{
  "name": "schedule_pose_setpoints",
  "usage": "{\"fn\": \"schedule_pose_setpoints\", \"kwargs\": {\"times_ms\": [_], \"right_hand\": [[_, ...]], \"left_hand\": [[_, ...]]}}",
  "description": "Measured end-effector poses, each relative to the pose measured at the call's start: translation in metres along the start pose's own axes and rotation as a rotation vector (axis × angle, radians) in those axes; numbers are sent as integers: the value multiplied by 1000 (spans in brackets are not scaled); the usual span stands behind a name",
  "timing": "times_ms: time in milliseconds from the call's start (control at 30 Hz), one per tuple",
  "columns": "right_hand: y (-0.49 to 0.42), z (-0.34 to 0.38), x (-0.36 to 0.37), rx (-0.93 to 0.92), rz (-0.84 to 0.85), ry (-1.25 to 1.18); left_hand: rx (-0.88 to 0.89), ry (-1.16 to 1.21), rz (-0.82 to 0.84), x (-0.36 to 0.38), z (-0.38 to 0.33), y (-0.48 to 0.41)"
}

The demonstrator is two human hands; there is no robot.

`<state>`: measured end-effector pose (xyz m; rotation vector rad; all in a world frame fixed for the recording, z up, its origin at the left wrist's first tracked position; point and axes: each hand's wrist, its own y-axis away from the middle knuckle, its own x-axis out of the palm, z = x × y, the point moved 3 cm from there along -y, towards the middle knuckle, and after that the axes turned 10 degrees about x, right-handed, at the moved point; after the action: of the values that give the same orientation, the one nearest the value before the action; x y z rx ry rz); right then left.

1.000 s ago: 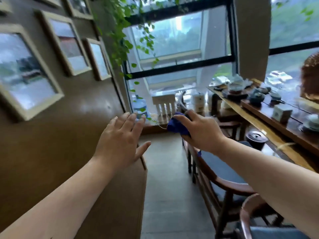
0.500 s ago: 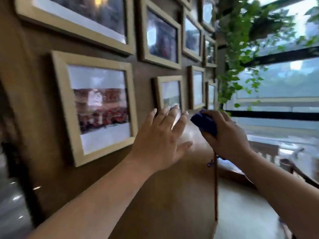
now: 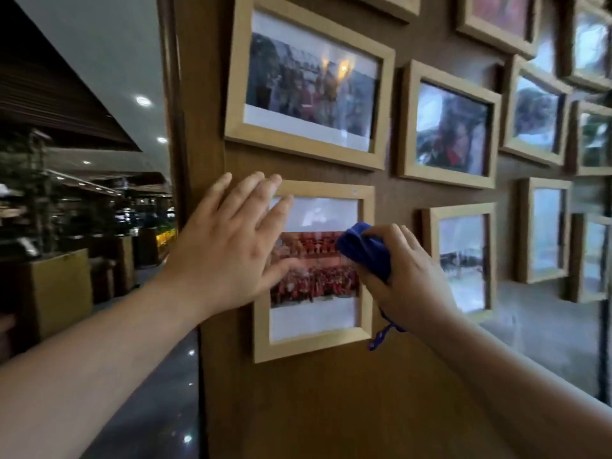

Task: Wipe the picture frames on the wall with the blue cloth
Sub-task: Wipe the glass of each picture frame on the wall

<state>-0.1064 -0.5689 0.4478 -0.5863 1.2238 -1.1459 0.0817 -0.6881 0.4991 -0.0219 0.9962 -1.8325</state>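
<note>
Several light wooden picture frames hang on a brown wooden wall (image 3: 331, 409). The nearest lower frame (image 3: 318, 346) holds a photo of a crowd in red. My left hand (image 3: 228, 246) lies flat with fingers spread over that frame's upper left corner and glass. My right hand (image 3: 407, 276) is shut on a bunched blue cloth (image 3: 364, 250), which presses against the right side of the same frame's glass. A blue loop (image 3: 381, 336) of the cloth dangles below my wrist. A larger frame (image 3: 311, 147) hangs just above.
More frames (image 3: 447, 173) continue to the right in two rows, towards a bright window (image 3: 592, 260). The wall's left edge (image 3: 178, 160) is a corner; beyond it lies a dim hall with planters (image 3: 59, 286) and ceiling lights.
The view has swung left from the window and tea table to the framed wall. Both hands have reached the lower frame: the left now rests on it, the cloth now touches its glass.
</note>
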Motion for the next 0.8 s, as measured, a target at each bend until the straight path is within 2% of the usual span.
{"fn": "schedule_pose_setpoints", "kwargs": {"times_ms": [200, 367, 533, 600, 800], "right_hand": [[-30, 56, 17, -109, -96, -103], [-36, 83, 35, -227, -158, 83], [-36, 76, 43, -297, -150, 178], [-37, 59, 38, -275, -144, 250], [-35, 8, 20, -60, -180, 342]], "left_hand": [[-14, -72, 111, 11, 27, -2], [1, -32, 84, 18, 35, 0], [20, 6, 43, 22, 38, -1], [34, 5, 42, 24, 38, -1], [67, -31, 37, 26, 39, 1]]}}
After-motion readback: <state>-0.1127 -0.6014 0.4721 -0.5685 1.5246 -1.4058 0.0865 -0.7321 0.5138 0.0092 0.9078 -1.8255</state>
